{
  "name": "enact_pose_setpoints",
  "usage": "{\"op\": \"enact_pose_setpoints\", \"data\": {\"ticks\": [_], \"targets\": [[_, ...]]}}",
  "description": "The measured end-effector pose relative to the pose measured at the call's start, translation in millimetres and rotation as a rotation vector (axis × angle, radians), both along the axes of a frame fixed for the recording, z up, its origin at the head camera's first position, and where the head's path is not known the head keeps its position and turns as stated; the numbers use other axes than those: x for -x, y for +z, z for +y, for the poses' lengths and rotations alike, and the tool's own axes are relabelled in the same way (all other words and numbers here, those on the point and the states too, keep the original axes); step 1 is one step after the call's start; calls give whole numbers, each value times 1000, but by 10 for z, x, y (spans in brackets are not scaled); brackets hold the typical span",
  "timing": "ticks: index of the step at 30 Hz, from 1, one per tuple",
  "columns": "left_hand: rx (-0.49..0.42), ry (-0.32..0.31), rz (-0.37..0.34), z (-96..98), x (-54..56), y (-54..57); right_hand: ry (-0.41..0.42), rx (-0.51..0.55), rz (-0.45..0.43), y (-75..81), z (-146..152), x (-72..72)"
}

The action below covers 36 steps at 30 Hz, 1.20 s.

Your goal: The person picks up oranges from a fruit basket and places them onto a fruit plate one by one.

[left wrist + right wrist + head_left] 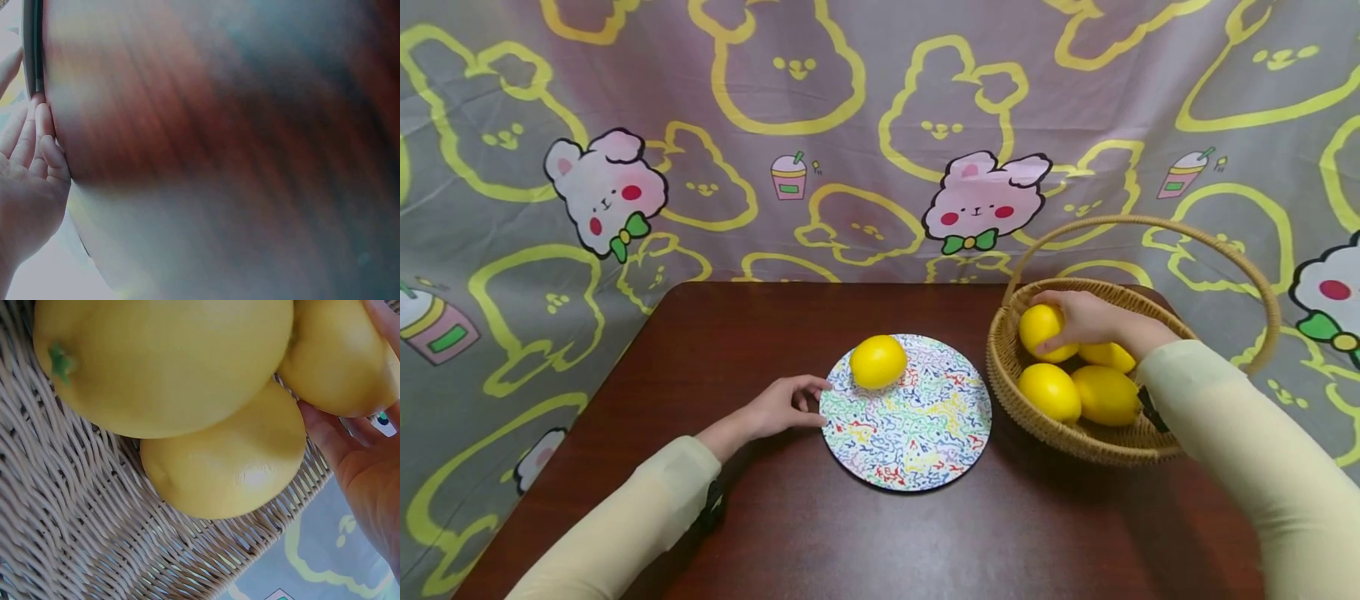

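Observation:
At the far left of the basket, my right hand [1078, 318] grips a lemon [1043, 332], thumb and fingers curled round it. In the right wrist view the gripped lemon [340, 359] is at the upper right, beside the hand [369, 475]. Three more lemons [1049, 393] lie in the wicker basket [1093, 450]. My left hand [775, 407] touches the left rim of a round, flat plate [910, 437] with a multicoloured squiggle pattern, its fingertips and thumb at the edge. Another lemon [878, 362] lies on the plate's upper left part.
The plate and basket stand on a dark brown wooden table [715, 525]. The basket's tall handle [1150, 221] arches over its far side. Behind the table hangs a curtain [865, 150] printed with cartoon rabbits and cups.

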<state>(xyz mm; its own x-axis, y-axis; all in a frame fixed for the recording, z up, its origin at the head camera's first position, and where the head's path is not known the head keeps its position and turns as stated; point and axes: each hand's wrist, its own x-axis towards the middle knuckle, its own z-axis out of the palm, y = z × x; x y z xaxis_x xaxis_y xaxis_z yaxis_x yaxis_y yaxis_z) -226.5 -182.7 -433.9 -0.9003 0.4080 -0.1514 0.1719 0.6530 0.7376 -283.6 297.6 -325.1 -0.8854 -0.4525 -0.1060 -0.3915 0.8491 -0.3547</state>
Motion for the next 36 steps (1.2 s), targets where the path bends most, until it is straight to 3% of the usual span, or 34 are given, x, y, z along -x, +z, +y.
{"op": "enact_pose_setpoints", "data": {"ticks": [14,22,36], "targets": [[-6,-3,16,-2,13,-9,5,15,71,181,-60,-50],[-8,0,12,-3,-10,-16,-51,11,51,317,-66,-147],[-6,-17,8,-19,5,-9,-49,36,80,417,7,-222]]}}
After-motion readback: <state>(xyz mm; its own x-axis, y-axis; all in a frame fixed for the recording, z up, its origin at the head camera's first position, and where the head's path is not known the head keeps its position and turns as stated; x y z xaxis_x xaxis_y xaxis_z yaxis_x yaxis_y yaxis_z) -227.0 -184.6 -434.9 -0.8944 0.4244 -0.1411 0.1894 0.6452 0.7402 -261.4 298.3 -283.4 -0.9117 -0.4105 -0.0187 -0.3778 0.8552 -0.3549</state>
